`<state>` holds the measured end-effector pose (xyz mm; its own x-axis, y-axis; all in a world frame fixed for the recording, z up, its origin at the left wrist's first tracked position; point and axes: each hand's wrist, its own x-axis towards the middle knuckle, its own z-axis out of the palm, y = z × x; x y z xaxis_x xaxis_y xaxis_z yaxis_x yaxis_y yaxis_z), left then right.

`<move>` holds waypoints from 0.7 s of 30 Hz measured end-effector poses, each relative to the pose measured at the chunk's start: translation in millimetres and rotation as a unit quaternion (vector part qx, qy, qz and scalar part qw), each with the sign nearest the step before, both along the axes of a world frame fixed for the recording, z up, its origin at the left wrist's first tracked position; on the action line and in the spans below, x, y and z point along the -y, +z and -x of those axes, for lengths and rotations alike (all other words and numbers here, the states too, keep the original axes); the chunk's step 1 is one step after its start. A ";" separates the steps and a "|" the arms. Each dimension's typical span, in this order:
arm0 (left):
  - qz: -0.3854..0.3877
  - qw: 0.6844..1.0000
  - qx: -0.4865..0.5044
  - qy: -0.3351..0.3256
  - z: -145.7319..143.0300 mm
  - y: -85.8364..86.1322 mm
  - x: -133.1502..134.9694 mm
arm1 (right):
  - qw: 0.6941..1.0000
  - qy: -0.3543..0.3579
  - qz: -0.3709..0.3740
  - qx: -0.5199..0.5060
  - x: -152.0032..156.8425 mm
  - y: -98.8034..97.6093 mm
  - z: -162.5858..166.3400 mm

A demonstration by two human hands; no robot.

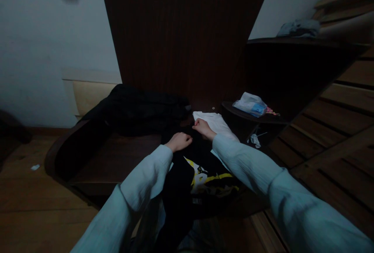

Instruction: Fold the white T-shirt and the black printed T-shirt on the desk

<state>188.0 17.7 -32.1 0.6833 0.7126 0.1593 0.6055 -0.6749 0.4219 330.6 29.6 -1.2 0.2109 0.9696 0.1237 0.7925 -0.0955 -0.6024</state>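
A black shirt (175, 183) with a yellow and white print hangs from my hands and spreads down over my lap. My left hand (179, 142) has its fingers curled closed on the shirt's upper part. Just beyond it and to the right, my right hand (203, 128) pinches the same dark cloth, though the exact grip is hard to see in the dim light. Behind my right hand lies a folded white garment (219, 122), partly hidden by that wrist. Another black garment (140, 107) is heaped along the back of the dark wooden seat (117, 155).
A tall dark wooden panel (181, 42) rises behind the seat. On the right, a corner shelf (263, 118) bears a plastic packet (251, 104). Grey-blue cloth (299, 28) lies on the top ledge. Wooden slats (330, 136) stand at the far right.
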 end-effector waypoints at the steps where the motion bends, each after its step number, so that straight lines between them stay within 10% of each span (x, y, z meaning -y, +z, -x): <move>1: 0.012 0.999 0.016 0.036 -5.8 4.6 -0.8 | 1.000 -0.003 0.003 -0.028 1.4 1.7 -3.6; 9: 0.141 0.957 0.137 0.213 -36.1 -9.5 -14.3 | 0.936 0.147 0.117 -0.298 54.1 -0.1 -36.3; 21: 0.229 0.922 0.228 0.212 -32.0 -28.7 -27.7 | 0.974 0.158 0.158 0.039 178.5 -40.0 -99.3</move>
<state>220.0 45.4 -60.8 0.2651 0.9639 -0.0231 0.4632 -0.1063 0.8799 430.0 -148.9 -41.2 -0.1032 0.9767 -0.1881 0.8542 -0.0099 -0.5199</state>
